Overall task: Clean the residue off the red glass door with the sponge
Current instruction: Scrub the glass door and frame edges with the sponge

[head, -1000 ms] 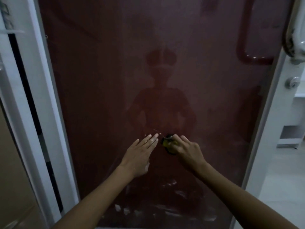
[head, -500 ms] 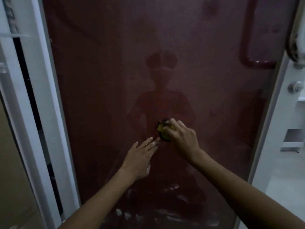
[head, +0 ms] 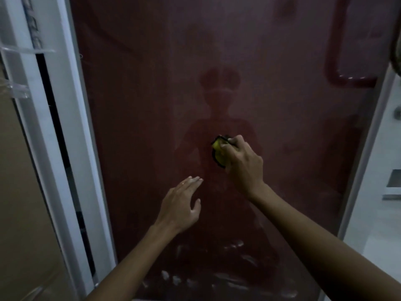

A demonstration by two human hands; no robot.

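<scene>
Against the red glass door (head: 152, 105), our right hand (head: 243, 168) grips the yellow sponge (head: 218, 148); we should press firmly in overlapping strokes, left hand (head: 180, 205) spread flat bracing.

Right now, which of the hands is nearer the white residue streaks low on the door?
Left. The left hand hovers open just above the residue streaks; the right hand grips the sponge higher up the glass.

A white door frame (head: 71, 127) stands at left; brown cardboard (head: 19, 203) beside it; pale floor (head: 373, 235) at right.
</scene>
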